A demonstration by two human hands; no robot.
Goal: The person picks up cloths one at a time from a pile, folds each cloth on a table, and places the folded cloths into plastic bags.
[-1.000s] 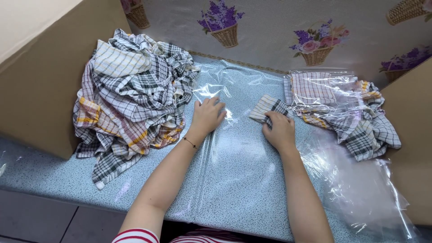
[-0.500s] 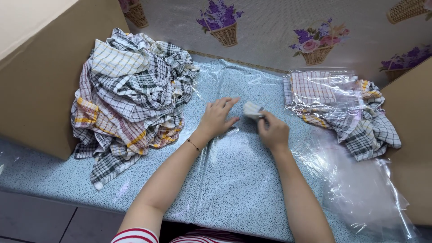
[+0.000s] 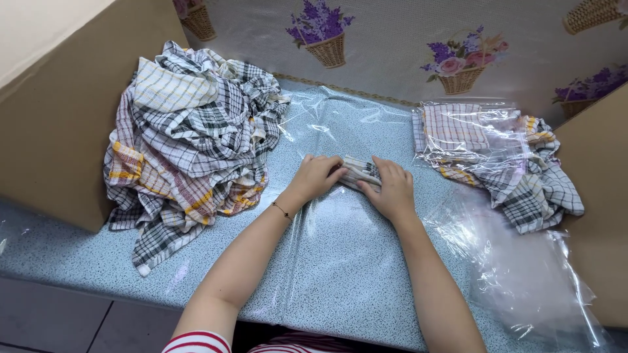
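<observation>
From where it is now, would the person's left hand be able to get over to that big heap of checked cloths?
Probably yes: the left hand rests on the folded cloth, and only bare table separates it from the heap.

Both forearms extended fwd, converging at centre. L hand [image 3: 318,176] palm down, fingers curled inward. R hand [image 3: 390,188] palm down, fingers bent, grip closed. Thin bracelet on L wrist.

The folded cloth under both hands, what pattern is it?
The folded cloth shows dark and white checks, seen in the head view.

Woven checked cloth [image 3: 358,171]; glossy clear plastic sheet [image 3: 340,124].
</observation>
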